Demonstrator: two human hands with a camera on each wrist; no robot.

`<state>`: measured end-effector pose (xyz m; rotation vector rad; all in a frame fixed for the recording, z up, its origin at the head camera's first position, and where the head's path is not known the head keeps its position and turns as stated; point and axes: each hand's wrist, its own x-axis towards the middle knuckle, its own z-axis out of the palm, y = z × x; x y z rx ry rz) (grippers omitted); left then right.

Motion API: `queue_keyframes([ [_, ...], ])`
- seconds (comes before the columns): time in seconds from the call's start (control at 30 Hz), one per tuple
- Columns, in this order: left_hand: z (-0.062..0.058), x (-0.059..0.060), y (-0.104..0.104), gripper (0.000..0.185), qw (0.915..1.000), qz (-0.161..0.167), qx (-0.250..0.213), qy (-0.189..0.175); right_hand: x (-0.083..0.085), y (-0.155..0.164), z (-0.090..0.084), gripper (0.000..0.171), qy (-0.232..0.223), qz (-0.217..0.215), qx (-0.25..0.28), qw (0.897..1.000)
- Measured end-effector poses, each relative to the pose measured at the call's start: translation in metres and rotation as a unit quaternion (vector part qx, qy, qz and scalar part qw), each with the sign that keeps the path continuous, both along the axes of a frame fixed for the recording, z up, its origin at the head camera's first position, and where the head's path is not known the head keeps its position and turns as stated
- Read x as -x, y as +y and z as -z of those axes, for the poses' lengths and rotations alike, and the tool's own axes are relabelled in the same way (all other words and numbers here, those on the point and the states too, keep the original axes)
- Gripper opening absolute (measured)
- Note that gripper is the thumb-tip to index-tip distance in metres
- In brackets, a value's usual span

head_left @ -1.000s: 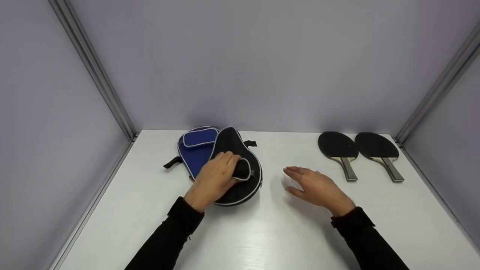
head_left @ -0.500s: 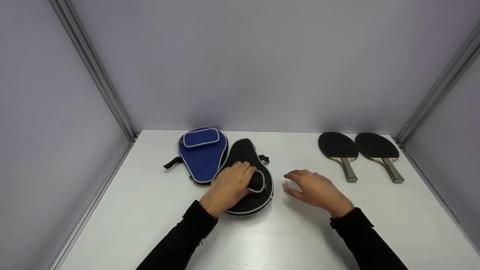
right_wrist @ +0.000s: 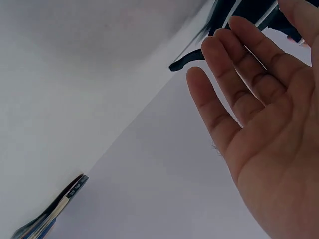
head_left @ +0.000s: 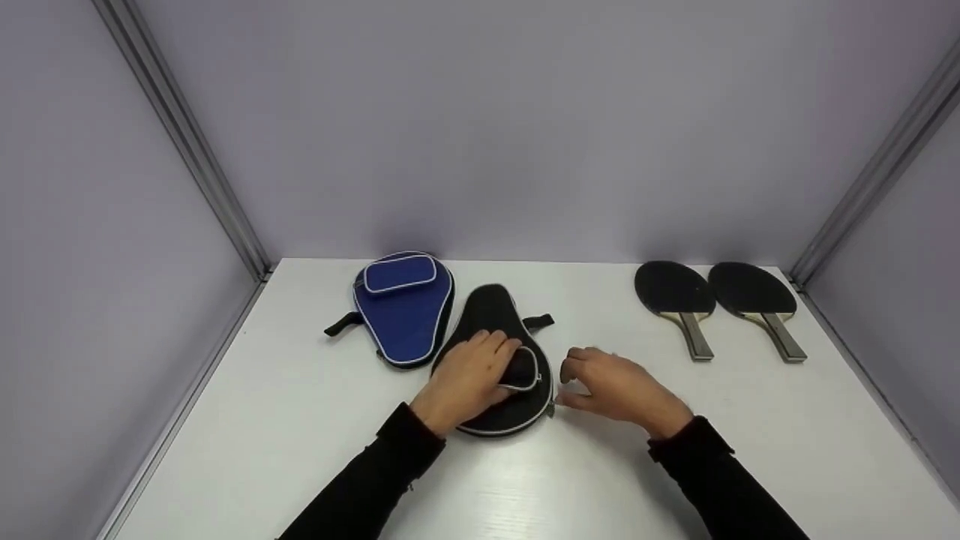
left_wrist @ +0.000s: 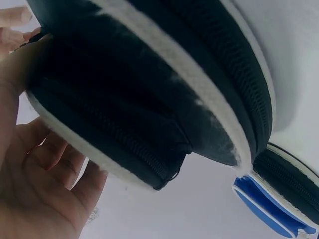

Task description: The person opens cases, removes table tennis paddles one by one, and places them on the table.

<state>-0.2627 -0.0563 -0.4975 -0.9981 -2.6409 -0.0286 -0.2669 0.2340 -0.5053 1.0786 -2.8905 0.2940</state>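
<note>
- Black case (head_left: pixel 517 409): mid-frame in the head view, on the white table (head_left: pixel 300 427).
- Left hand (head_left: pixel 466 379): we see thumb and fingers curled round its pocket (head_left: pixel 521 369).
- Right hand (head_left: pixel 619 390): beside the case's right edge; fingers loosely bent, holding nothing; we can't tell if it touches.
- Blue case (head_left: pixel 405 322): left of centre.
- Two paddles (head_left: pixel 675 287): right side.

Cases (head_left: pixel 487 309) (head_left: pixel 405 321) left of paddles (head_left: pixel 675 288) (head_left: pixel 752 289), paddles on table (head_left: pixel 300 427)
</note>
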Motion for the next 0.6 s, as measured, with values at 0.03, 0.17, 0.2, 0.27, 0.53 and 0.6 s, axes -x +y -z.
queue_keyframes([
  [0.03,-0.001,0.000,-0.001,0.074,1.0000,0.000,-0.003,-0.009,-0.001,-0.002,0.000,0.027,-0.009,-0.002,0.000,1.000],
  [0.17,-0.007,0.003,-0.008,0.081,0.9979,0.017,-0.016,-0.061,-0.006,-0.012,0.002,0.029,-0.039,0.003,-0.001,0.999],
  [0.2,-0.009,0.004,-0.011,0.081,0.9965,0.023,-0.018,-0.079,-0.007,-0.015,0.003,0.028,-0.042,0.006,0.000,0.999],
  [0.27,-0.012,0.007,-0.019,0.083,0.9922,0.033,-0.019,-0.118,-0.010,-0.020,0.005,0.026,-0.043,0.014,0.005,0.999],
  [0.53,-0.021,0.028,-0.057,0.065,0.9673,0.027,-0.058,-0.245,-0.018,-0.030,0.007,0.023,-0.038,0.034,0.040,0.998],
  [0.6,-0.019,0.036,-0.063,0.055,0.9664,0.018,-0.062,-0.249,-0.018,-0.028,0.005,0.023,-0.041,0.034,0.043,0.998],
])
